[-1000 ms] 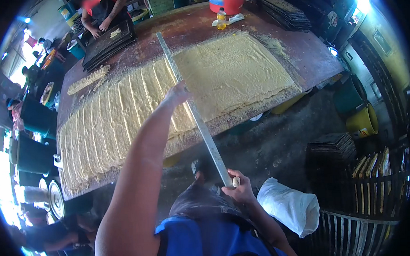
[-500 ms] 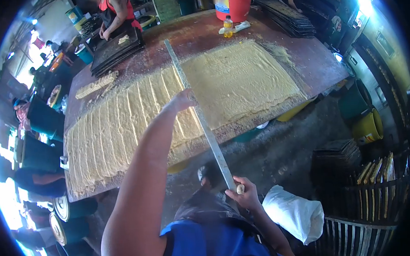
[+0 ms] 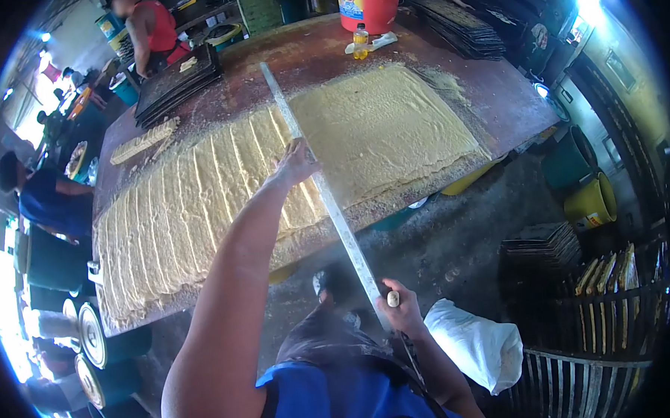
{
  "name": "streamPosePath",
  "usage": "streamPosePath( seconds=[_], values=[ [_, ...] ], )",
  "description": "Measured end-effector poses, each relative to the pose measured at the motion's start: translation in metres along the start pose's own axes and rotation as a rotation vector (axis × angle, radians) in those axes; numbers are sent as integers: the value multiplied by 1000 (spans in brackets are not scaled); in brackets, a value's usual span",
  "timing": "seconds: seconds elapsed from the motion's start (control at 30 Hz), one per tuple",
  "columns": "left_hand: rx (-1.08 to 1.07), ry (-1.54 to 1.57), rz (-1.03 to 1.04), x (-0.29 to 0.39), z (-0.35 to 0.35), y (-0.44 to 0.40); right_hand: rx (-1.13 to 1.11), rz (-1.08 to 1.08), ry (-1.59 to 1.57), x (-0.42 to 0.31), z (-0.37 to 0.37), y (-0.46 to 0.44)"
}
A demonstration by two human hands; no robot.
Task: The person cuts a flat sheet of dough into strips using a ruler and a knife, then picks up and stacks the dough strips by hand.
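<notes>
A wide flat sheet of pale dough (image 3: 391, 124) lies on the table, its left part scored into several long strips. Across it runs a long metal straightedge (image 3: 338, 220), jutting past the table's near edge toward my body. My left hand (image 3: 297, 164) presses on the bar over the dough, with fingers closed about it. Beside the bar's near end, my right hand (image 3: 403, 310) is wrapped round the wooden handle of a knife (image 3: 393, 299). A thin blade seems to point down from that fist, partly hidden by my forearm.
The reddish table (image 3: 298, 50) bears dark stacked trays (image 3: 180, 81), more trays (image 3: 458, 28), a red bucket (image 3: 371, 9), a yellow bottle (image 3: 360, 42) and a dough piece (image 3: 145, 140). A white sack (image 3: 472, 345) lies at my right. Other people stand at the left and back.
My right hand has shifted slightly along the straightedge's near end, and a thin blade now shows below it. The person in red has turned away; a person in dark blue appears at left.
</notes>
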State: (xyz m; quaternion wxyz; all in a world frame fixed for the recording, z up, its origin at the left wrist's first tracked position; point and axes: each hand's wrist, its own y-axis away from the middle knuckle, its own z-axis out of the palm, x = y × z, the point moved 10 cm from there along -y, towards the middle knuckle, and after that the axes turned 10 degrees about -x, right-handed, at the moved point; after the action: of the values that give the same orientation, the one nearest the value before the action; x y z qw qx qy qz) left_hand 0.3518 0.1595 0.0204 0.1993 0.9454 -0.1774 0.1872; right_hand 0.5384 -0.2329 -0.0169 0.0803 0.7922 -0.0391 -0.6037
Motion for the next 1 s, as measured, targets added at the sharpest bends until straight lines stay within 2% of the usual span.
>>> streamPosePath(
  seconds=[0.2, 0.27, 0.37, 0.6, 0.77, 0.9, 0.93, 1.0],
  values=[
    [-24, 37, -113, -1, 10, -4, -1, 86, -158, -3, 2, 1],
    [-65, 52, -92, -4, 15, -10, 20, -90, -49, -31, -1, 1],
    [-107, 81, -50, -13, 22, -19, 47, -162, 33, -36, -2, -1],
    [-104, 91, -44, -10, 22, -22, 55, -91, -111, -10, 1, -4],
    [-95, 101, -44, -13, 22, -27, 71, -199, -28, -20, -1, -6],
    [-92, 110, -33, -16, 19, -32, 34, -188, -41, -30, -5, -9],
    [-94, 111, -35, -15, 14, -30, 75, -227, 50, -42, -13, -9],
    [-193, 246, 34, -6, 11, -23, 113, -260, 140, -63, -28, -13]
  ],
)
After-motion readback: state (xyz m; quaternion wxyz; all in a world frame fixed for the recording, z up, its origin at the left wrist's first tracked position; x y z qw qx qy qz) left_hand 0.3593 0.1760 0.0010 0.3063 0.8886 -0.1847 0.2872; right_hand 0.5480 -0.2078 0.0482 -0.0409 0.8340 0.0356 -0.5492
